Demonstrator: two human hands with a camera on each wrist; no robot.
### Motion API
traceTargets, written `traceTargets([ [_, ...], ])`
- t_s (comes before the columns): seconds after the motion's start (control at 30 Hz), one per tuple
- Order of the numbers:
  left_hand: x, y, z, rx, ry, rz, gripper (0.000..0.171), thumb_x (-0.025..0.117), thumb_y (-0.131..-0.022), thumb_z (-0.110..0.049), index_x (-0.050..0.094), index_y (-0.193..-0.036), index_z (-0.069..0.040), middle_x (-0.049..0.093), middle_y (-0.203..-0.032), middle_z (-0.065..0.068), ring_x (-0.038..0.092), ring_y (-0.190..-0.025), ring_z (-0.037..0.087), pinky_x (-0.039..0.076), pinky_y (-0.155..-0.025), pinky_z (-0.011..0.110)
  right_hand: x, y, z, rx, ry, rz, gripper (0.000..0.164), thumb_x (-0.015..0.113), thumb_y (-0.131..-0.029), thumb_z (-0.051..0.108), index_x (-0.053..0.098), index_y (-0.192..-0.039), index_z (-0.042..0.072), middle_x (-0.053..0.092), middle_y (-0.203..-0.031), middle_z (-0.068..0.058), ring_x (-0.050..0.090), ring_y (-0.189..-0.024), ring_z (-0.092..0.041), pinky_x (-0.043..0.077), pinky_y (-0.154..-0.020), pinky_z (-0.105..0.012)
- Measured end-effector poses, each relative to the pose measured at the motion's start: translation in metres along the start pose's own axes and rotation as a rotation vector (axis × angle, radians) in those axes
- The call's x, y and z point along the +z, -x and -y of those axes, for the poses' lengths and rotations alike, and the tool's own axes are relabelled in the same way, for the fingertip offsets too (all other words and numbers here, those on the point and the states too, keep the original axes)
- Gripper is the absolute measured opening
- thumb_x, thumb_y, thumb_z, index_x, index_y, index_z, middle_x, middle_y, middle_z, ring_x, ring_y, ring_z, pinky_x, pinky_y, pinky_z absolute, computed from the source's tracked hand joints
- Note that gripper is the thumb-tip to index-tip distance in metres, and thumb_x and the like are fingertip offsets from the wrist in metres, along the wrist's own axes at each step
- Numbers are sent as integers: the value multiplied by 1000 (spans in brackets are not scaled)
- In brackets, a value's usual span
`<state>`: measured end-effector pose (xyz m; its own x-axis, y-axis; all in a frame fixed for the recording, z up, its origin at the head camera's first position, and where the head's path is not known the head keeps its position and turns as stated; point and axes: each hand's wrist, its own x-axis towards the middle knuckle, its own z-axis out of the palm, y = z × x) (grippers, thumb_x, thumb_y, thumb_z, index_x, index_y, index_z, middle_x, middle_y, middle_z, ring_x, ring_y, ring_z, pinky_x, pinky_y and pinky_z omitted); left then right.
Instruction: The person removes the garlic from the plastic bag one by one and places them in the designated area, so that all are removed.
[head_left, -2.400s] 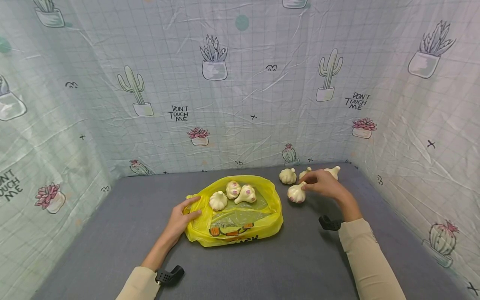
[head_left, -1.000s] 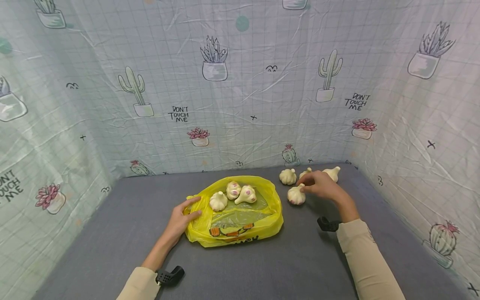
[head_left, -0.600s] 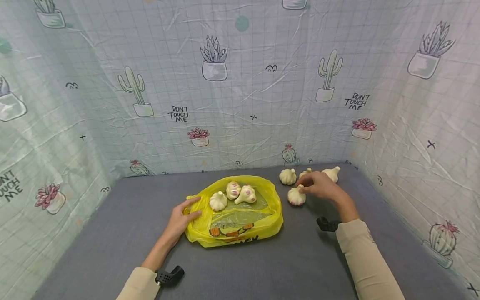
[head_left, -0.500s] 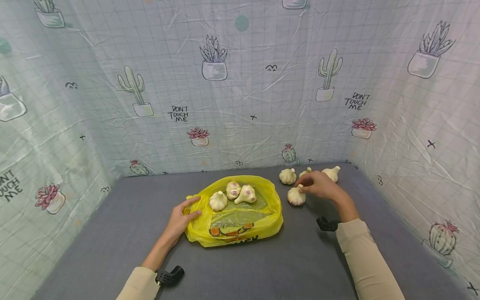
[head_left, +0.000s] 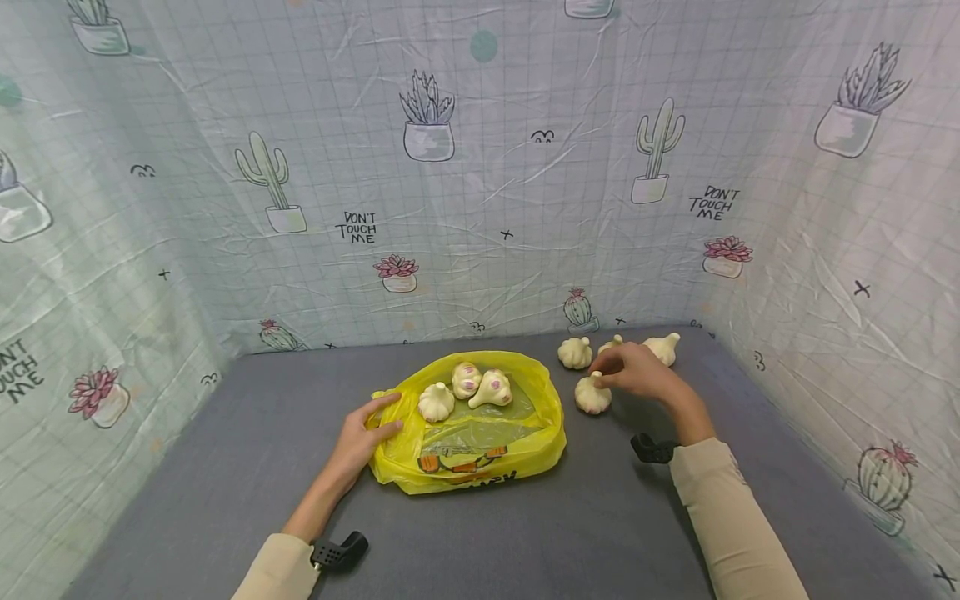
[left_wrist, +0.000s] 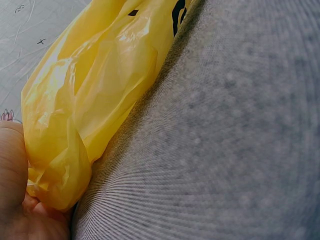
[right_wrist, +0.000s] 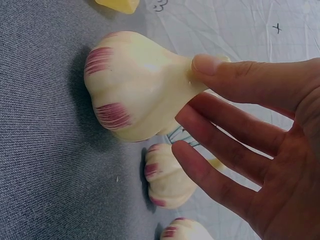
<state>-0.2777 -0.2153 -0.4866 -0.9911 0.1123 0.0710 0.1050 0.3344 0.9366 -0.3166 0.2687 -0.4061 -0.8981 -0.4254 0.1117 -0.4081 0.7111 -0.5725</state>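
Observation:
A yellow plastic bag (head_left: 483,462) lies on the table with its mouth spread, and three garlic bulbs (head_left: 437,402) show inside it. My left hand (head_left: 356,437) holds the bag's left edge; in the left wrist view the yellow film bunches between thumb and fingers. Right of the bag, my right hand (head_left: 641,371) pinches a garlic bulb (right_wrist: 130,87) by its neck. That bulb is cream with purple streaks, its rounded base low over the table. Behind this hand are three more garlic bulbs, one (head_left: 575,353) at the left, one partly hidden, and one (head_left: 663,348) at the right.
The grey cloth-covered table (head_left: 540,542) meets a printed curtain (head_left: 480,208) at the back, and the curtain also flanks both sides. Dark wrist cameras (head_left: 340,552) sit on both wrists.
The pinched garlic bulb has tipped slightly more upright and come slightly nearer, with the right wrist shifting a little left. The left hand and the bag look unmoved.

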Motion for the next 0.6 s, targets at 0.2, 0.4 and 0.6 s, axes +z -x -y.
traceTargets([
  [0.2,-1,-1,2,-4,5,5,54,70,-98,-15,55,-150,-11,43,-163,14,35,-154,31,36,-119,50,1,-1,-1,-8,2,3,15,75,-94,13,79,-106,5,78,-100,-7,64,-88,-17,52,-77,-36],
  [0.4,-1,-1,3,-8,-11,8,56,70,-99,-15,53,-152,-11,41,-164,15,35,-154,32,37,-118,49,1,0,-1,-9,6,8,16,76,-93,13,79,-107,5,78,-104,-9,66,-90,-18,53,-78,-36],
  [0.6,-1,-1,3,-5,-6,5,56,69,-99,-15,52,-152,-9,41,-164,16,32,-155,34,34,-120,52,0,0,1,-8,-10,8,15,75,-94,12,79,-107,6,78,-104,-10,68,-91,-20,55,-78,-38],
])
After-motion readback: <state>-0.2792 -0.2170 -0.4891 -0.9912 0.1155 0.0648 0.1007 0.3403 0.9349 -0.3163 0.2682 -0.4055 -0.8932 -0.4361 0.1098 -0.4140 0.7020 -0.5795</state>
